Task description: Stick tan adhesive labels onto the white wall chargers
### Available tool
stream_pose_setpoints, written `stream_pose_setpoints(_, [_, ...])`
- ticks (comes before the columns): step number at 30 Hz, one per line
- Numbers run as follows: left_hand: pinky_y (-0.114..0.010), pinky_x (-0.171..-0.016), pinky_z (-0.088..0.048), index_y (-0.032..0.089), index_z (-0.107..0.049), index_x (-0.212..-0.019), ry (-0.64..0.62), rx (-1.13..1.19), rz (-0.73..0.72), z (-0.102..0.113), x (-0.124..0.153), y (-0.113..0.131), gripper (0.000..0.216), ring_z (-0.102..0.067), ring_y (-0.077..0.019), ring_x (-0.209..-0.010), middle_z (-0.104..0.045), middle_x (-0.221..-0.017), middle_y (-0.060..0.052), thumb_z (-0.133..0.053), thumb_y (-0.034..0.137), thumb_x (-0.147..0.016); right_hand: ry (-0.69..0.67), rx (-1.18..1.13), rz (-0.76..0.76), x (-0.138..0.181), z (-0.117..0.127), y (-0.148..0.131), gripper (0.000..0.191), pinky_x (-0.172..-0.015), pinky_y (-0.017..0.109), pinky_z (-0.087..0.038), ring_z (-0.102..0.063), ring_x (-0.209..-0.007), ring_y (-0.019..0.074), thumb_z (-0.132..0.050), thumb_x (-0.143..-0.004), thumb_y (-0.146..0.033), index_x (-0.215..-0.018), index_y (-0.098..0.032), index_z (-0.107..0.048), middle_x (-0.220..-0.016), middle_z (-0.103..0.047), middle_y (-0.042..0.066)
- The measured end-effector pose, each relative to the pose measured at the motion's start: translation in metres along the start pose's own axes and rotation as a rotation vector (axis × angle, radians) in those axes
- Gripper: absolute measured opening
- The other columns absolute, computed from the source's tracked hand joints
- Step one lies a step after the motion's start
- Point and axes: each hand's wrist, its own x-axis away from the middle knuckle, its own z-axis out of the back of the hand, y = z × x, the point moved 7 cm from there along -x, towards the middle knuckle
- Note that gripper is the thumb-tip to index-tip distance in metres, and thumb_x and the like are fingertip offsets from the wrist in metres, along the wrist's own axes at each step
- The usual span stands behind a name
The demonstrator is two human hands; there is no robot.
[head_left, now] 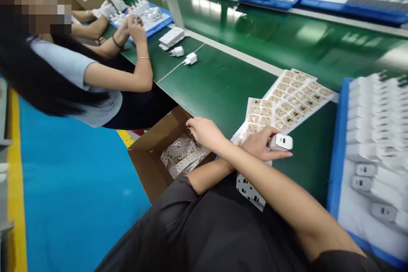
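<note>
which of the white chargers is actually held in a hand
The charger in the left hand, beside the label sheets; the two chargers farther up the green belt lie loose.

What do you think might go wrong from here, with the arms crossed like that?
1. The right hand reaches across over the cardboard box while the left hand holds a white charger beneath that forearm; a bump could knock the charger loose.
2. The label sheets hang over the edge of the green table by the arms; a brush might sweep them off.
</note>
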Motion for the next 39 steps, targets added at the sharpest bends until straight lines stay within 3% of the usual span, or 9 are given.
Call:
stream_pose_setpoints(3, [-0.031, -0.08, -0.054, 0.023, -0.054, -0.125, -0.016, 0.004, -0.005, 0.005, 0.0, 0.004, 0.064, -0.071, -0.022, -0.092, -0.069, -0.104, -0.004, -0.085, 0.051, -0.076, -0.048, 0.003, 0.056, -0.017, -0.02, -0.007, 0.046, -0.097, 0.039, -0.057, -0.07, -0.116, 0.0276, -0.047, -0.093, 0.002, -0.132, -0.014, -0.066, -0.136, -0.068, 0.017])
stream_pose_setpoints(6, [-0.033, -0.083, -0.053, 0.022, -0.055, -0.126, -0.034, -0.046, 0.002, 0.004, -0.001, 0.009, 0.068, -0.07, -0.0238, -0.094, -0.068, -0.104, -0.004, -0.086, 0.053, -0.073, 0.053, -0.074, 0.15, 0.0, -0.001, -0.009, 0.051, -0.108, 0.042, -0.054, -0.065, -0.128, 0.0255, -0.039, -0.093, 0.003, -0.134, -0.015, -0.064, -0.142, -0.065, 0.015])
stream_pose_setpoints(13, [-0.036, -0.085, -0.056, 0.023, -0.056, -0.127, 0.196, 0.328, 0.098, 0.007, 0.0, -0.001, 0.074, -0.07, -0.0266, -0.099, -0.068, -0.114, -0.009, -0.094, 0.037, -0.066, 0.532, -0.031, 0.148, 0.157, 0.09, 0.013, 0.034, -0.092, 0.039, -0.059, -0.074, -0.103, 0.0237, -0.055, -0.096, -0.008, -0.123, -0.025, -0.068, -0.111, -0.076, 0.006])
stream_pose_setpoints(16, [-0.037, -0.089, -0.056, 0.024, -0.052, -0.12, 0.251, 0.661, 0.078, 0.009, -0.002, -0.005, 0.07, -0.071, -0.0226, -0.097, -0.07, -0.111, -0.007, -0.092, 0.046, -0.067, 0.672, 0.13, 0.054, 0.218, 0.089, 0.041, 0.023, -0.072, 0.039, -0.061, -0.075, -0.083, 0.0261, -0.059, -0.096, -0.013, -0.11, -0.028, -0.07, -0.093, -0.076, 0.006])
stream_pose_setpoints(19, [-0.038, -0.091, -0.055, 0.023, -0.049, -0.114, 0.324, 0.85, 0.018, 0.023, -0.006, -0.002, 0.069, -0.071, -0.02, -0.096, -0.071, -0.108, -0.007, -0.09, 0.054, -0.068, 0.585, 0.39, 0.068, 0.233, 0.059, 0.067, 0.019, -0.084, 0.047, -0.06, -0.075, -0.098, 0.031, -0.055, -0.101, -0.028, -0.115, -0.026, -0.068, -0.108, -0.078, 0.01])
stream_pose_setpoints(24, [-0.032, -0.088, -0.054, 0.022, -0.055, -0.121, 0.464, 0.235, -0.162, 0.117, -0.028, 0.024, 0.057, -0.07, -0.0209, -0.1, -0.071, -0.115, -0.009, -0.082, 0.05, -0.08, 0.554, 0.523, 0.095, 0.231, 0.033, 0.09, 0.025, -0.095, 0.05, -0.055, -0.071, -0.114, 0.0315, -0.051, -0.104, -0.03, -0.121, -0.022, -0.067, -0.122, -0.075, 0.012])
stream_pose_setpoints(27, [-0.031, -0.096, -0.051, 0.022, -0.061, -0.124, 0.514, -0.648, 0.027, 0.2, -0.065, 0.022, 0.042, -0.067, -0.0219, -0.111, -0.069, -0.122, -0.008, -0.072, 0.046, -0.091, 0.556, 0.501, 0.059, 0.234, 0.031, 0.092, 0.025, -0.098, 0.049, -0.054, -0.07, -0.117, 0.0303, -0.052, -0.103, -0.029, -0.123, -0.022, -0.066, -0.124, -0.074, 0.011])
stream_pose_setpoints(31, [-0.041, -0.107, -0.044, 0.016, -0.062, -0.13, 0.519, -0.912, 0.156, 0.292, -0.112, 0.004, 0.043, -0.058, -0.0324, -0.127, -0.066, -0.129, -0.016, -0.074, 0.029, -0.09, 0.576, 0.486, 0.052, 0.237, 0.032, 0.091, 0.025, -0.101, 0.047, -0.053, -0.07, -0.118, 0.0281, -0.053, -0.102, -0.028, -0.123, -0.024, -0.067, -0.125, -0.074, 0.008])
stream_pose_setpoints(39, [-0.049, -0.11, -0.042, 0.018, -0.064, -0.128, 0.554, -1.173, 0.284, 0.346, -0.137, -0.017, 0.038, -0.049, -0.0343, -0.135, -0.06, -0.138, -0.017, -0.069, 0.03, -0.092, 0.636, 0.496, 0.05, 0.237, 0.032, 0.088, 0.025, -0.1, 0.043, -0.054, -0.072, -0.116, 0.0259, -0.053, -0.101, -0.023, -0.121, -0.024, -0.068, -0.122, -0.076, 0.006])
